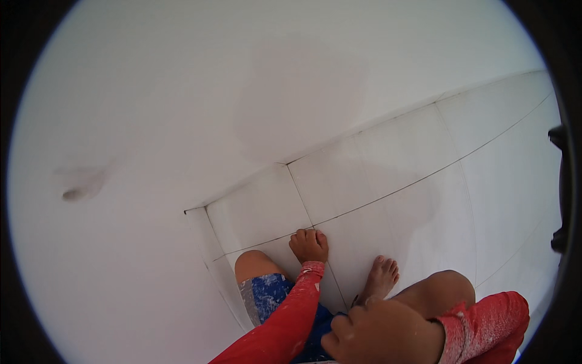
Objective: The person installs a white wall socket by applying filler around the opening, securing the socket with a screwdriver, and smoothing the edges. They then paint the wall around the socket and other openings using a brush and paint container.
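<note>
My left hand [309, 245] is closed in a loose fist over the pale floor tiles [364, 182], near a crossing of dark joint lines. Its palm side faces away, so anything inside it is hidden. Closer to me, my right hand [388, 333] is large in view at the bottom, above my blue shorts [270, 297]. The fingers of that hand are curled in, and whatever they may hold cannot be seen. Both red sleeves, the left sleeve [285, 321] and the right sleeve [485, 321], carry white dust or paint specks.
A white wall [151, 91] rises ahead and to the left, meeting the tiles along a slanting edge with a corner. Low on the left wall is a dark smudge or hole [73, 194]. My bare foot [381, 279] rests on the tiles. Dark objects [559, 182] stand at the right rim.
</note>
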